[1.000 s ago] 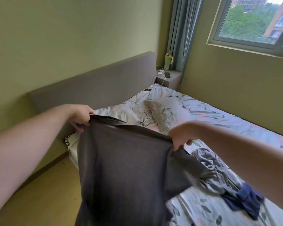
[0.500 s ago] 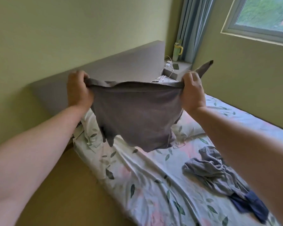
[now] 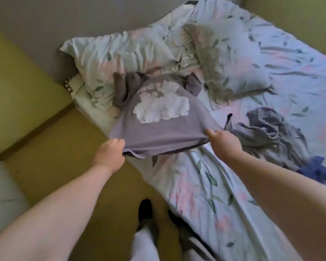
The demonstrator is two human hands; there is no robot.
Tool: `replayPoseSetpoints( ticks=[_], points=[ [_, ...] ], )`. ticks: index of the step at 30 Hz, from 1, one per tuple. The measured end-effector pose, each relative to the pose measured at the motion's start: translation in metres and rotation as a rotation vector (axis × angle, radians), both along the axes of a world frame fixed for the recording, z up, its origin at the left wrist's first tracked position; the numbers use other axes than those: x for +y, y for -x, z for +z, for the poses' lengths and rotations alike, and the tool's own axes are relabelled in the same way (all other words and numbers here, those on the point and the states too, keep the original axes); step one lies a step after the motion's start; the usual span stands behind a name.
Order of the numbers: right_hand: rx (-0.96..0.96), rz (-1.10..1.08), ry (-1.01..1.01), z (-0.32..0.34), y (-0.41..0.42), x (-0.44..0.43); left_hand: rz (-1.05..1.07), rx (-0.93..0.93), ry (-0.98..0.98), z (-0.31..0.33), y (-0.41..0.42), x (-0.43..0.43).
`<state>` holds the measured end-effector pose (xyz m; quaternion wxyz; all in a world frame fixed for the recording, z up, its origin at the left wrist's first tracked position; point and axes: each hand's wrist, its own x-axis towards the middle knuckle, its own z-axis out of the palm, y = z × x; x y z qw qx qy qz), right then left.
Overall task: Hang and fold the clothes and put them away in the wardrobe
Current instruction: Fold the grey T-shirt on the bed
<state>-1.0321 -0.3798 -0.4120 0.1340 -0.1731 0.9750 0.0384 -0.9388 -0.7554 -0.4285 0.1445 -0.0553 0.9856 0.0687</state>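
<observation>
Two hands on the hem, laying the grey T-shirt flat.
Head view: my left hand has its fingers curled round one hem corner and my right hand pinches the other. The shirt lies print-up on the bed, sleeves bunched by the pillow. I'd pull the hem taut and level, then smooth the sleeves. My left corner seems to overhang the bed's edge; a crumpled grey garment sits just beside my right hand, with bare bed nearer me.
</observation>
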Motion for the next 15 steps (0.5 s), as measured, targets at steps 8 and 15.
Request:
replayPoseSetpoints(
  ticks=[8, 15],
  points=[
    [-0.367, -0.053, -0.24, -0.163, -0.076, 0.024, -0.368, -0.443, 0.372, -0.158, -0.061, 0.034],
    [-0.424, -0.005, -0.33, -0.204, -0.108, 0.036, -0.522, -0.604, 0.537, -0.201, -0.089, 0.06]
  ],
)
